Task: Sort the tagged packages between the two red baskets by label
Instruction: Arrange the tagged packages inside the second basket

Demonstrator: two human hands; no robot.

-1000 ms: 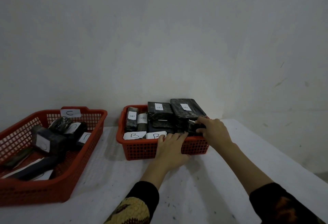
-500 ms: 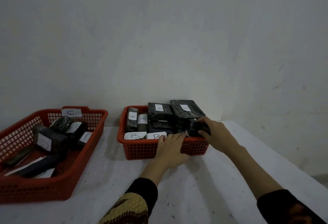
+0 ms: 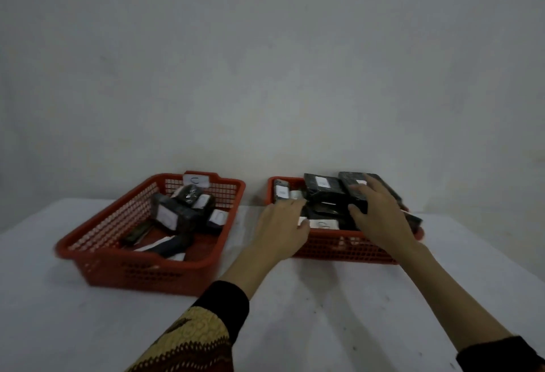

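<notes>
Two red baskets stand on a white table. The left basket [image 3: 88, 242] carries a tag marked C [image 3: 196, 180] on its far rim and holds several black wrapped packages [image 3: 177, 215] with white labels. The right basket [image 3: 339, 249] is packed with black labelled packages [image 3: 324, 190]. My left hand [image 3: 283, 224] reaches over the right basket's front left part, fingers straight and touching the packages there. My right hand [image 3: 380, 215] lies spread on top of the large black package [image 3: 351, 178] at the right. A small black package [image 3: 414, 221] lies at the front right corner, apart from my fingers.
The white table [image 3: 324, 312] runs back to a plain grey wall behind both baskets. A narrow gap of table separates the two baskets. My patterned sleeves show at the bottom of the view.
My right hand has let go of the small package at the front right corner and moved onto the large package. My left hand slid from the front rim onto the packages. The view swung left.
</notes>
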